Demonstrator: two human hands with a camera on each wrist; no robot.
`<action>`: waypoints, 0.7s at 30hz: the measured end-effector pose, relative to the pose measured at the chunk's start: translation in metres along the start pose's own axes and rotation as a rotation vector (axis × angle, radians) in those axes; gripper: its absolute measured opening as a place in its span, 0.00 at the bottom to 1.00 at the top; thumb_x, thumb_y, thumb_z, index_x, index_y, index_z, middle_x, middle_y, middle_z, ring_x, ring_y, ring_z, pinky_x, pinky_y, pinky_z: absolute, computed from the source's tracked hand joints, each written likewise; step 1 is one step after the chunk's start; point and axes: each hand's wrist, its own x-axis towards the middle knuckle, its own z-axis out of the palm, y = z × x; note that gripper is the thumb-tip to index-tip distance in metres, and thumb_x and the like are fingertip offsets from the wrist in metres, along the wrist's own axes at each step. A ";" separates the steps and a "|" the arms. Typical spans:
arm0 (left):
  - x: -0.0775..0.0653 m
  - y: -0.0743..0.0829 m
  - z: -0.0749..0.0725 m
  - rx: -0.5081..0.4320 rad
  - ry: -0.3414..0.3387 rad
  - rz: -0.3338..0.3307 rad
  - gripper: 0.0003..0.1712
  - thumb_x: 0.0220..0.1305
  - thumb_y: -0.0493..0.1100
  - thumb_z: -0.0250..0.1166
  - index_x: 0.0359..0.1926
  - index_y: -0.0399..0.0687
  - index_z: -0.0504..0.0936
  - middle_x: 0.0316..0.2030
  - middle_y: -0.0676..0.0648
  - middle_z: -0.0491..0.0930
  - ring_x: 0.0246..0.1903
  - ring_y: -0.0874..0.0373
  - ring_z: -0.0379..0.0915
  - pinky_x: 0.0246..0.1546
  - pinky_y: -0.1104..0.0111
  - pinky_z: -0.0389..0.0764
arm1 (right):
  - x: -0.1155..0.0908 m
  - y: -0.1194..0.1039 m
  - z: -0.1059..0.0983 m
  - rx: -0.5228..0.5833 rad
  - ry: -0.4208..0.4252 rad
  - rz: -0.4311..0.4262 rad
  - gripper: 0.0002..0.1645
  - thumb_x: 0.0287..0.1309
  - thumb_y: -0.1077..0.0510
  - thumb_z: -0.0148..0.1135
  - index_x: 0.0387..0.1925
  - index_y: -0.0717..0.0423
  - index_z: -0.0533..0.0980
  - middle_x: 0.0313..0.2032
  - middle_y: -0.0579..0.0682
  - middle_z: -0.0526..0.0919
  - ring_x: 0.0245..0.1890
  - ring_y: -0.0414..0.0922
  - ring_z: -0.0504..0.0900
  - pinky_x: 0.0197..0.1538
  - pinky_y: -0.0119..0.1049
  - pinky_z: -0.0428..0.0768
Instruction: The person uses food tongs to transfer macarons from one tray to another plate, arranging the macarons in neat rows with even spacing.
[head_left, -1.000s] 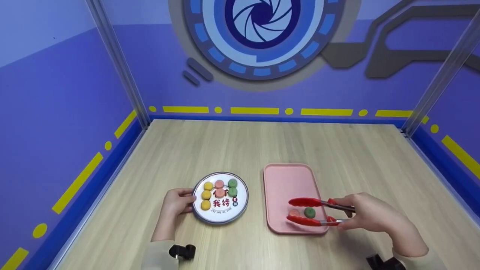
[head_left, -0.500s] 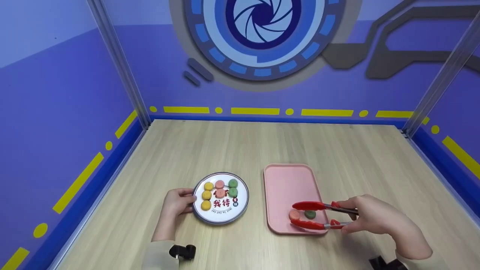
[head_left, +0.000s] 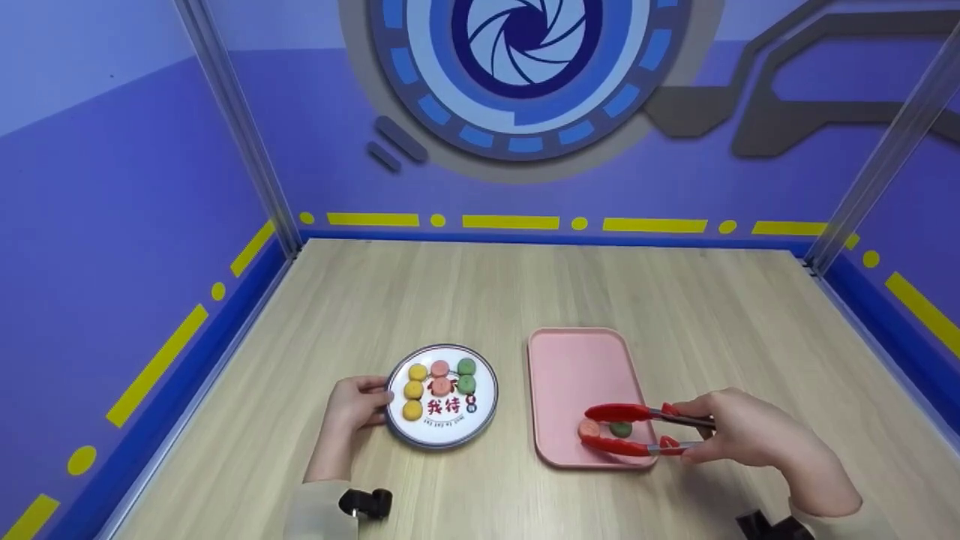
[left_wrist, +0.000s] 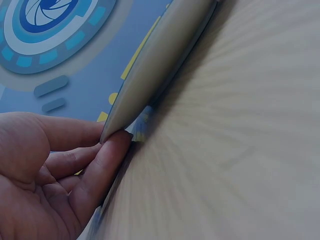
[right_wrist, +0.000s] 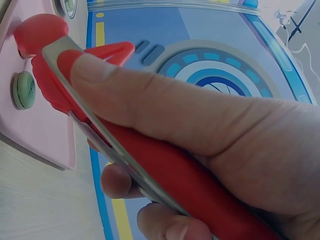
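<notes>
My left hand (head_left: 354, 405) pinches the left rim of a round white plate (head_left: 442, 431) between thumb and fingers. In the left wrist view, the plate's tilted edge (left_wrist: 150, 70) sits between the thumb and fingertips. Several yellow, pink and green macarons stand in columns on the plate. My right hand (head_left: 742, 427) grips red-tipped metal tongs (head_left: 619, 448) over a pink tray (head_left: 577, 367). The tongs' tips are apart. A pink macaron (head_left: 589, 428) lies between them near their ends, and a green macaron (head_left: 620, 430) farther back, partly hidden. Whether the tongs touch either is unclear.
Plate and tray lie apart on a wooden table (head_left: 510, 292). Blue-purple printed panels (head_left: 330, 135) enclose its back and sides, with metal posts (head_left: 240, 127) at the corners.
The tongs have shifted slightly right with my right hand, showing more of the pink macaron and covering more of the green one. My left hand and the plate have stayed put.
</notes>
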 end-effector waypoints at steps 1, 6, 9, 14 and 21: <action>0.000 0.000 0.000 0.001 -0.003 0.003 0.22 0.66 0.29 0.65 0.60 0.26 0.79 0.50 0.31 0.85 0.28 0.61 0.82 0.28 0.69 0.88 | 0.000 0.000 0.000 -0.002 -0.001 0.000 0.39 0.45 0.48 0.83 0.60 0.55 0.82 0.24 0.42 0.74 0.24 0.39 0.68 0.25 0.30 0.62; -0.001 -0.001 -0.001 -0.005 -0.007 0.004 0.21 0.66 0.29 0.65 0.60 0.27 0.79 0.50 0.30 0.84 0.27 0.61 0.82 0.28 0.69 0.88 | 0.000 0.000 0.000 -0.008 -0.002 -0.011 0.37 0.45 0.48 0.82 0.59 0.54 0.83 0.23 0.41 0.74 0.24 0.39 0.68 0.25 0.30 0.63; -0.001 -0.001 -0.001 -0.001 -0.006 0.005 0.21 0.66 0.29 0.65 0.60 0.27 0.79 0.50 0.31 0.85 0.28 0.61 0.82 0.28 0.69 0.88 | 0.000 0.000 0.000 -0.015 0.002 -0.015 0.37 0.45 0.48 0.82 0.59 0.54 0.83 0.24 0.41 0.74 0.25 0.38 0.69 0.26 0.30 0.64; -0.001 -0.001 -0.001 0.018 -0.010 0.001 0.22 0.67 0.29 0.64 0.61 0.27 0.78 0.52 0.30 0.84 0.30 0.62 0.82 0.28 0.70 0.88 | 0.001 -0.002 0.000 -0.021 0.010 0.011 0.37 0.45 0.49 0.83 0.59 0.54 0.83 0.25 0.42 0.76 0.26 0.40 0.70 0.27 0.30 0.64; 0.000 -0.001 -0.001 0.015 -0.012 0.004 0.22 0.67 0.29 0.63 0.61 0.26 0.77 0.52 0.30 0.84 0.31 0.61 0.82 0.28 0.69 0.88 | 0.002 -0.004 -0.001 -0.013 0.012 0.035 0.37 0.44 0.49 0.83 0.58 0.53 0.84 0.25 0.43 0.76 0.26 0.41 0.70 0.26 0.30 0.64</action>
